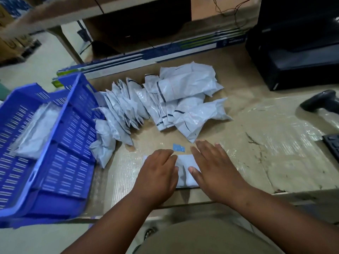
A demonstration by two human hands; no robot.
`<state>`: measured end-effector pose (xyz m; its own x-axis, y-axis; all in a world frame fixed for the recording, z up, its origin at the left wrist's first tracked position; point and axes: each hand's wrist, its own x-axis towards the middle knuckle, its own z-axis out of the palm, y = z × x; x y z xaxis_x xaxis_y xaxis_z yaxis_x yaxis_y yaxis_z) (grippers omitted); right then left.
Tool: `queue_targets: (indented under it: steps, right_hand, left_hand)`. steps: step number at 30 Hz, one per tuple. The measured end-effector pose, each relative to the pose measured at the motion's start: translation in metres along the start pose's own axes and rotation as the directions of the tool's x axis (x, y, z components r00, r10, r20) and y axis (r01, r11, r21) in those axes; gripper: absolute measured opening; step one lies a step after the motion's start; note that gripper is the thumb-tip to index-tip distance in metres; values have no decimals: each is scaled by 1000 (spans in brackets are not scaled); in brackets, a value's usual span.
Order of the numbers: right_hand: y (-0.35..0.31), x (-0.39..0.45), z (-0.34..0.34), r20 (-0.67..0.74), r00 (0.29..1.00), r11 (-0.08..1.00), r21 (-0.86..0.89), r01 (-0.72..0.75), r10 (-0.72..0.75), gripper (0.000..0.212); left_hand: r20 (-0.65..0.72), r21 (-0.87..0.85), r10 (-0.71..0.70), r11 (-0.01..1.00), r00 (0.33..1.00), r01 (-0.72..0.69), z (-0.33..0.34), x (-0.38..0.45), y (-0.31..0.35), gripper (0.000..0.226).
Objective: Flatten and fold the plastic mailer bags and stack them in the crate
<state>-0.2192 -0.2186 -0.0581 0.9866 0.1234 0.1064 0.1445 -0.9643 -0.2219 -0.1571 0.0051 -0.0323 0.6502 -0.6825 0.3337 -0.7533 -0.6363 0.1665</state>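
Note:
A folded white mailer bag (185,171) lies flat near the table's front edge. My left hand (157,175) presses palm-down on its left part, and my right hand (214,169) presses palm-down on its right part, fingers spread. Only the middle strip of the bag shows between them. Behind it sprawls a pile of several crumpled white mailer bags (165,101). The blue slotted crate (60,143) stands at the left, with folded white bags (36,134) stacked inside it.
A small blue scrap (178,148) lies just beyond my fingers. A black barcode scanner (321,101) and a keyboard corner (333,145) sit at the right. Long boxes (146,55) and a black printer (297,52) line the back.

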Motion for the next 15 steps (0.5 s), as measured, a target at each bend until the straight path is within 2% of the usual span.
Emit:
queue_targets:
  steps: [2,4,10,15]
  right_hand:
    - [-3,3,10,89,996,1000,-14,-24,25,73]
    - [-3,4,17,107,994,1000,5,-27,27,75]
    - [-2,7,19,122,992,999,-54,2,5,76]
    - [-4,9,21,121,992,999,-50,-13,19,77]
  left_hand:
    - [-9,-21,30,999,1000,-30,6,2,7,32]
    - [28,-26,43,999,999,-42,12,4,12,43]
    - [316,39,25,998,948,-39,32,14,18,74]
    - [273,-54,80,996,959,-68,47,10,11,74]
